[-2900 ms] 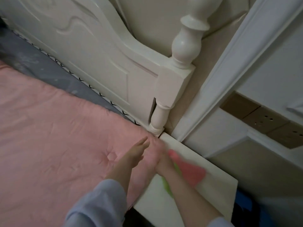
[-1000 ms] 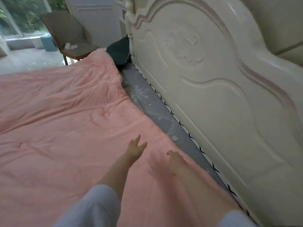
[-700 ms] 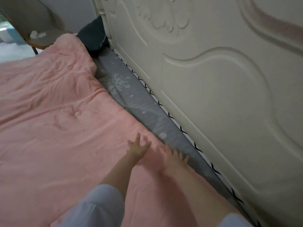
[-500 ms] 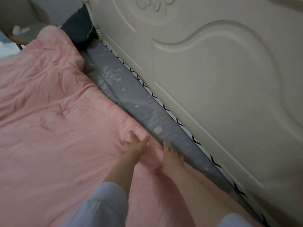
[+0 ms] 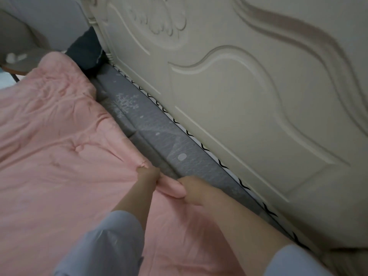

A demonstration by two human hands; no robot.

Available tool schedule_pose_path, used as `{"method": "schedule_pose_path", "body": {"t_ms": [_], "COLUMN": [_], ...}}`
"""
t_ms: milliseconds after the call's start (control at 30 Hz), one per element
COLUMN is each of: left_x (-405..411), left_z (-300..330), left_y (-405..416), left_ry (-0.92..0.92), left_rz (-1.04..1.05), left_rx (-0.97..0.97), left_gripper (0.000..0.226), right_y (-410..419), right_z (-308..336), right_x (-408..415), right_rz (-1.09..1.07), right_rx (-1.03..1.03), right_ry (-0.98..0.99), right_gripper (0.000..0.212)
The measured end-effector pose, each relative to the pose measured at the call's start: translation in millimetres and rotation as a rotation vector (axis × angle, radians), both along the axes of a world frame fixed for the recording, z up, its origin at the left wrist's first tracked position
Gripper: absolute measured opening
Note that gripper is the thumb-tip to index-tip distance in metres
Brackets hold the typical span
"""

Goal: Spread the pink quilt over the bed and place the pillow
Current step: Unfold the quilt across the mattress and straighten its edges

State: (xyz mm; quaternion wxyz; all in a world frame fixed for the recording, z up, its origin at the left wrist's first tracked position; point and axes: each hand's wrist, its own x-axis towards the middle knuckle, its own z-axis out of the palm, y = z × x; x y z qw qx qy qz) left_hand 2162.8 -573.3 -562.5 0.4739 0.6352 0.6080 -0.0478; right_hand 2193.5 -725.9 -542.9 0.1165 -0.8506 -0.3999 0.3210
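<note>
Pink soft quilt (image 5: pixel 59 156) lies spread over the bed, and its top edge stops just short of the tall cream carved headboard (image 5: pixel 249 96). A strip of grey sheet with white snowflakes (image 5: pixel 159 132) shows between them. The left hand (image 5: pixel 148 174) and the right hand (image 5: pixel 194 188) sit close together at that edge. Both have their fingers curled tight around a bunch of the quilt. A dark blue pillow (image 5: pixel 85 50) is tucked in the far corner by the headboard.
</note>
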Motion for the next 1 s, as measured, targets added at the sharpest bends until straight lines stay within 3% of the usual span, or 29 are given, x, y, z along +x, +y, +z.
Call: {"method": "schedule_pose_path", "body": {"t_ms": [200,333,467,600,733,1000], "left_x": [-2,11,47,57,31,-42], "left_z": [53,72,84,68,39,56], "left_y": [-54,-101,-146,-162,-151,-121], "left_ry": [-0.201,-0.454,-0.582,-0.534,-0.533,-0.451], "left_rz": [0.06,0.214,0.162,-0.011,-0.195,-0.22], "left_rx": [0.168,0.062,-0.039,-0.128,-0.447,-0.321], "left_gripper": [0.045,0.04,0.043,0.043,0.042,0.058], "right_y": [-35,-73,-124,-148,-137,-127], "right_z": [50,80,85,65,27,28], "right_x": [7,30,59,56,35,-14], "right_rz": [-0.052,-0.068,-0.164,-0.248,-0.3,-0.233], "right_rx": [0.01,-0.034,-0.117,-0.19,-0.211,-0.228], "right_ry": [0.037,0.036,-0.002,-0.04,-0.086,-0.293], "right_gripper": [0.037,0.044,0.044,0.051,0.073,0.056]}}
